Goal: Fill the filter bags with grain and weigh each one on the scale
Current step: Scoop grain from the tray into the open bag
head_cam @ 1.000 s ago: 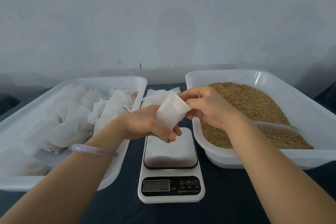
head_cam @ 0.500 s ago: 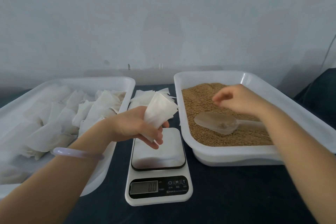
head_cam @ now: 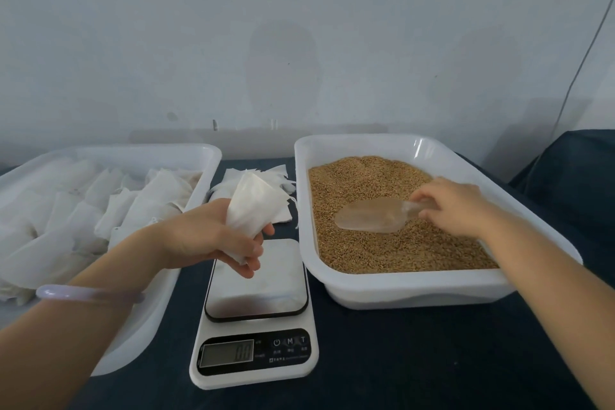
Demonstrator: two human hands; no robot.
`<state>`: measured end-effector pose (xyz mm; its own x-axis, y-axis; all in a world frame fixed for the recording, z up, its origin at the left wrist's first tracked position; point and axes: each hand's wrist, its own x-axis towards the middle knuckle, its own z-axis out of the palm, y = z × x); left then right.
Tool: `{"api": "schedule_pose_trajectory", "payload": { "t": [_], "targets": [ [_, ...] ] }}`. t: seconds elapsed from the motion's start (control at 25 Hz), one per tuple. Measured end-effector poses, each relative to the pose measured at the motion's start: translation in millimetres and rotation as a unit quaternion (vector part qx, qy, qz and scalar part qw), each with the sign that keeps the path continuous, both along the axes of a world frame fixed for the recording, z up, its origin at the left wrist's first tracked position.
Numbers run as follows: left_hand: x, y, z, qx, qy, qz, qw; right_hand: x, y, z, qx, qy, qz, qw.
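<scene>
Grain (head_cam: 382, 253) fills the right tray (head_cam: 416, 289); the scoop (head_cam: 369, 218) lies on it, bowl toward the scale (head_cam: 256, 280). Right hand (head_cam: 456, 206) curls its fingers over the scoop handle. Left hand (head_cam: 213, 236) grips an apparently empty filter bag (head_cam: 253, 206) by its lower end above the scale platform, mouth up. Drive the scoop shallowly, lift it level, and bring the bag mouth over the tray so spilled grain falls back in.

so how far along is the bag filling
Done: many bags lie in the left tray, seemingly filled. In hand: the left hand holds an open, empty-looking filter bag above the scale, and the right hand grips the scoop lying on the grain. Left: scooping, filling, weighing; the scale's platform holds nothing and flat bags wait behind it.
</scene>
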<state>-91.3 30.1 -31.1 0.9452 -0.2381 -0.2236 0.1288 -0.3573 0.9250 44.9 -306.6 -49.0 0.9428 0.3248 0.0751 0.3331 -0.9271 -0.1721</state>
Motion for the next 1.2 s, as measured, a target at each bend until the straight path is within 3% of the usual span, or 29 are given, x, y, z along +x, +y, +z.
{"api": "schedule_pose_trajectory", "payload": {
  "t": [0.12, 0.24, 0.52, 0.72, 1.2],
  "targets": [
    [0, 0, 0, 0.001, -0.002, 0.007, 1.0, 1, 0, -1, -0.039, -0.12, -0.01, 0.992],
    [0, 0, -1, -0.001, 0.001, 0.01, 1.0, -1, 8, -1, -0.026, -0.148, 0.03, 0.988],
    [0, 0, -1, -0.004, 0.003, 0.01, 1.0, -4, 13, -5, 0.005, 0.012, 0.108, 0.994],
    [1, 1, -2, -0.013, 0.005, 0.007, 1.0, -8, 4, -4, 0.093, 0.166, 0.118, 0.975],
    [0, -3, 3, -0.039, -0.032, 0.029, 0.998, -26, -22, 13, 0.174, 0.098, 0.069, 0.977]
  ]
}}
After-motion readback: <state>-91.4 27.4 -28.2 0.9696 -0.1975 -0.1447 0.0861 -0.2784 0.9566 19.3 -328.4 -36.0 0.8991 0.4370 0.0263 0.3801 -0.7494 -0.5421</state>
